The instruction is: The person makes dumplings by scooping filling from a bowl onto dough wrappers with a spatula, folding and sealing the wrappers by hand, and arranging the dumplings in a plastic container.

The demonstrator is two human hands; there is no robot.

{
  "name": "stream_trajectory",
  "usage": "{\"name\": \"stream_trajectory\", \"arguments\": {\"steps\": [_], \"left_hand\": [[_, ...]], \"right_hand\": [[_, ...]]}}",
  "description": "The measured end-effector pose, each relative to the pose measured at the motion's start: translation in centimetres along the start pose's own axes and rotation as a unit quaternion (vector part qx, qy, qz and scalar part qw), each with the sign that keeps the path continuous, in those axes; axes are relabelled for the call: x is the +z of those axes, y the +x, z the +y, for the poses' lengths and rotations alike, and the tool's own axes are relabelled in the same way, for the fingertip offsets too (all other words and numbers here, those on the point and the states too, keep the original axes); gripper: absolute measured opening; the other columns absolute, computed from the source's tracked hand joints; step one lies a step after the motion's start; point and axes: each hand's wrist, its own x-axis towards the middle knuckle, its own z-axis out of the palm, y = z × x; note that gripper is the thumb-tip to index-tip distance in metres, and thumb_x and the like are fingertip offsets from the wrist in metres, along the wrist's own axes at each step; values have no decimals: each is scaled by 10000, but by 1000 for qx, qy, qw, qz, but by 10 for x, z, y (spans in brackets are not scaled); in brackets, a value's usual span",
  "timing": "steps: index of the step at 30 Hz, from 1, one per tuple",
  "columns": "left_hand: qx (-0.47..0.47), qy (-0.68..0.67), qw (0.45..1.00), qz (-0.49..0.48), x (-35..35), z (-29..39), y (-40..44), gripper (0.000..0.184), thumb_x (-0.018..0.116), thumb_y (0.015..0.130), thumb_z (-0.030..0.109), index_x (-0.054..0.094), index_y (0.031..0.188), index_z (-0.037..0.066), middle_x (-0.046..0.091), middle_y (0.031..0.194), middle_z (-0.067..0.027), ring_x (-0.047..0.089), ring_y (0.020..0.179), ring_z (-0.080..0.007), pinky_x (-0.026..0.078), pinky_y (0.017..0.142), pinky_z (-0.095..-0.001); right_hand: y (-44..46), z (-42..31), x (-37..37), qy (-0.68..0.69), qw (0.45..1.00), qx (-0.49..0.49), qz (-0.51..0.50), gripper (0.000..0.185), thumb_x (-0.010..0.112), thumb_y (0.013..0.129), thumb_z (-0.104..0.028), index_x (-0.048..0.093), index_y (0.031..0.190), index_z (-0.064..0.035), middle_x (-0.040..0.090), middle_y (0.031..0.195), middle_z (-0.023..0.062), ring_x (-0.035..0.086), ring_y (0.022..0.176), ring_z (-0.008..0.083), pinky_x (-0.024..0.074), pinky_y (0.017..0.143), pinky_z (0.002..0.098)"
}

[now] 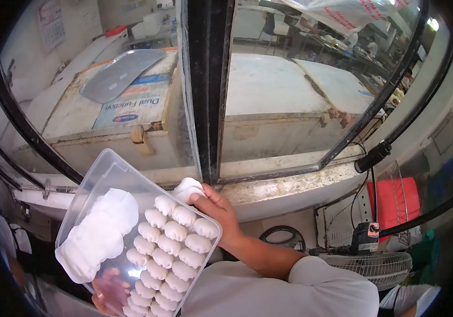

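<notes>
"Looking through the head camera from my end, I see a rectangular container of clear plastic (126, 177) tilted before the wearer's plain white shirt (269, 290). How do you read the hands?"

"I have the right hand (220, 211) at the container's upper right edge, its thumb pinching a thin, soft white piece of dough (188, 189) against the fingers. I catch the left hand (111, 289) through the plastic at the lower left, under the container; I can't tell how tightly its fingers close."

"Same on my feed. And inside?"

"I make out two groups. Flat white rounds of dough (99, 232) lie overlapped in a long pile on the left. Plump white dumplings with folded sides (175, 231) are packed in slanting rows on the right, running down to the bottom of my view. The pinched piece is just beside the topmost ones."

"Beyond the container I get a thick black window post (208, 79) and, behind the glass, a worn white chest freezer (269, 84)."

"I also see a grey plastic tray (115, 74) lying on another worn freezer with a blue 'Dual Function' label (131, 103), and, off to the right, a fan with a round wire cage (374, 264)."
</notes>
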Motion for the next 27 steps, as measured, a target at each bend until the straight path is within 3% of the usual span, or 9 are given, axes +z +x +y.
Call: {"name": "stream_trajectory", "arguments": {"steps": [22,27], "left_hand": [[88,49,994,32,-17,34,-52,662,591,813,246,387,1383,-21,597,1182,-366,698,785,-466,635,567,-478],[105,50,993,32,-15,35,-58,684,593,806,247,376,1395,-23,605,1172,-363,701,771,-462,635,554,-476]], "right_hand": [[-2,-10,1,-30,999,3,15,234,545,1032,-157,613,1218,-34,676,1050,34,641,908,89,525,794,256],[-3,-11,5,-23,997,7,67,204,591,1002,-125,637,1186,-49,690,1043,41,660,917,111,533,803,258]]}}
